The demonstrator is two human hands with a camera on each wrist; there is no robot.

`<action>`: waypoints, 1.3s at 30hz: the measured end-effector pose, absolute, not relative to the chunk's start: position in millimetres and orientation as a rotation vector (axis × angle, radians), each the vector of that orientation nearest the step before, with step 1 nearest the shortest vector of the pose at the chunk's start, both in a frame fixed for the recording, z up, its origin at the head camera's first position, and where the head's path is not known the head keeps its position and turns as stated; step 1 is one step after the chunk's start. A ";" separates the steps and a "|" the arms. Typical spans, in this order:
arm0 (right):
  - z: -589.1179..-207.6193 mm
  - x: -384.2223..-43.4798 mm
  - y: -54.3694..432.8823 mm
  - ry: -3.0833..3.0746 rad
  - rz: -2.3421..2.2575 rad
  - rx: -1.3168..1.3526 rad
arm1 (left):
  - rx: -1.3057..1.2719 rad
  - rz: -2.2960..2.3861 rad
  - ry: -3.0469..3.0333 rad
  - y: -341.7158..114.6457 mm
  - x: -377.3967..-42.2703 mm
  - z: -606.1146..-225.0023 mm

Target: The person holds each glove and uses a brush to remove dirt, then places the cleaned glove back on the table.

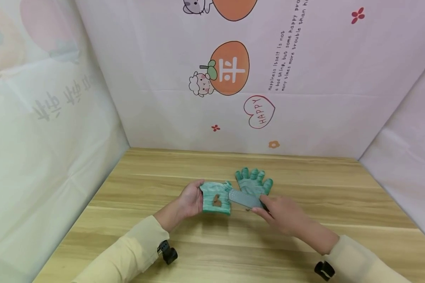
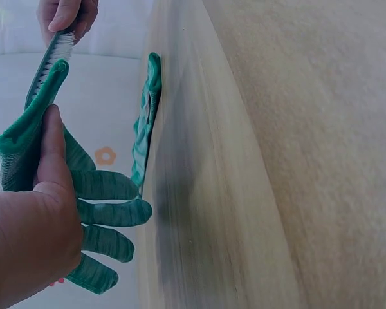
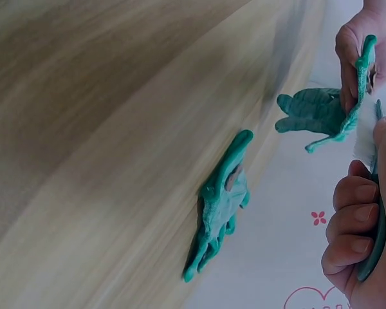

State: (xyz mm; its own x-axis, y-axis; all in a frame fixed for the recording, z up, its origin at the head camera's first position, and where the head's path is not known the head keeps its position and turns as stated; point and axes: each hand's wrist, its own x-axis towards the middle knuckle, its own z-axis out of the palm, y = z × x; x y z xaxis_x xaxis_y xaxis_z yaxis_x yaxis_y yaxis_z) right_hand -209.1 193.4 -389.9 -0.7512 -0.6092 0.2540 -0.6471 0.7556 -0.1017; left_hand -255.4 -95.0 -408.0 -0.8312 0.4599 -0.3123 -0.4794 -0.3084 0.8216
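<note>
A: Here's your flat glove (image 1: pixel 254 184) on the table (image 1: pixel 163 169), and up the wall (image 1: pixel 163 98) behind it I'm reading "HAPPY" in a red heart (image 1: pixel 259 112)!

B: Higher, right of that glove, sideways print (image 1: pixel 288 51): "Happiness itself is not a bad thing, but some happy pro…", then "many times more trouble than ha…", cut off at the top edge.

A: Up and left of your flat glove, a white character on an orange fruit (image 1: pixel 239 51), lamb (image 1: pixel 200 83) alongside. Much further left, grey characters (image 1: pixel 61 98), too faint for me.

B: To your hands! Left of the flat glove, your left hand (image 1: pixel 191 198) grips the held glove (image 1: pixel 209 192), raised off the table, brown stain (image 1: pixel 217 201) on its cuff.

A: Your right hand (image 1: pixel 285 214), nearer you than the flat glove, is wrapped round the brush (image 1: pixel 246 199); bristles (image 3: pixel 366 138) touching the held glove or just beside it? Can't tell.

B: In the way: that hand and brush, hiding the flat glove's cuff in your head view.
</note>
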 end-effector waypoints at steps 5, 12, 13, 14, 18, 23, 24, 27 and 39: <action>-381.5 -210.4 190.7 -2.770 0.287 1.000 | -0.025 2.153 1.373 -91.8 -256.6 -407.9; -372.0 -215.7 166.3 -2.790 0.190 1.028 | 0.013 2.113 1.338 -83.5 -256.3 -408.9; -371.5 -216.3 162.3 -2.785 0.184 1.040 | 0.015 2.109 1.333 -82.6 -255.9 -408.7; -371.3 -216.7 158.3 -2.774 0.186 1.059 | 0.012 2.108 1.334 -81.8 -255.5 -408.7; -372.6 -218.6 147.9 -2.742 0.208 1.107 | -0.025 2.117 1.333 -79.7 -254.2 -408.1; -376.7 -219.5 148.1 -2.766 0.230 1.099 | -0.008 2.113 1.338 -82.4 -252.7 -408.1; -377.4 -219.5 149.8 -2.777 0.240 1.092 | -0.007 2.111 1.343 -83.0 -252.6 -407.8; -379.4 -218.7 156.9 -2.808 0.288 1.073 | -0.004 2.113 1.347 -83.5 -253.3 -407.5; -387.7 -212.8 179.5 -2.784 0.310 1.015 | -0.043 2.134 1.290 -89.1 -256.8 -407.7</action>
